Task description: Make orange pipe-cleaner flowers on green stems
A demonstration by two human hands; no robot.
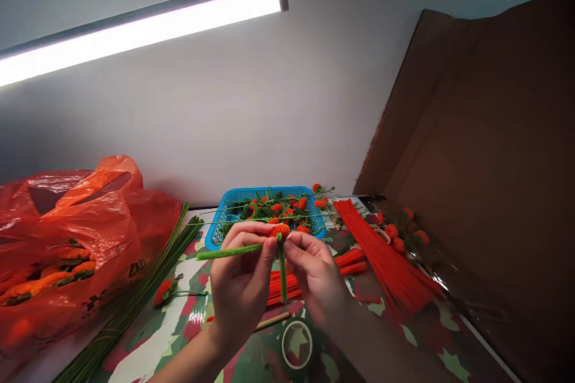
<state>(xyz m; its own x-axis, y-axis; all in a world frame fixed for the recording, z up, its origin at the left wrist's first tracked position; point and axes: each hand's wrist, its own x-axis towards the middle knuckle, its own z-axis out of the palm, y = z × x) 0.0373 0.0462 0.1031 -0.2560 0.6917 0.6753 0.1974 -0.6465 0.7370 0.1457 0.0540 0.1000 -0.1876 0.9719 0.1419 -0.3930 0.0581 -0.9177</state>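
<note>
Between my two hands, above the table, is a small orange pipe-cleaner pumpkin (pixel 281 230). Green pipe-cleaner ends come off it: one green pipe cleaner (pixel 242 251) points left across my fingers, and another hangs straight down. My left hand (pixel 242 269) pinches the pumpkin's left side between thumb and fingers. On the other side my right hand (pixel 314 266) is closed, its thumb and forefinger pressed at the green strand by the pumpkin's base. The inner fingertips of both hands are partly hidden.
Behind my hands, a blue basket (pixel 212 233) holds several orange-and-green pieces. An orange plastic bag (pixel 153 215) and a green pipe-cleaner bundle (pixel 130 299) lie left. Red-orange pipe cleaners (pixel 381 257) lie right, beside a cardboard panel (pixel 485 131). A tape roll (pixel 297 365) sits in front.
</note>
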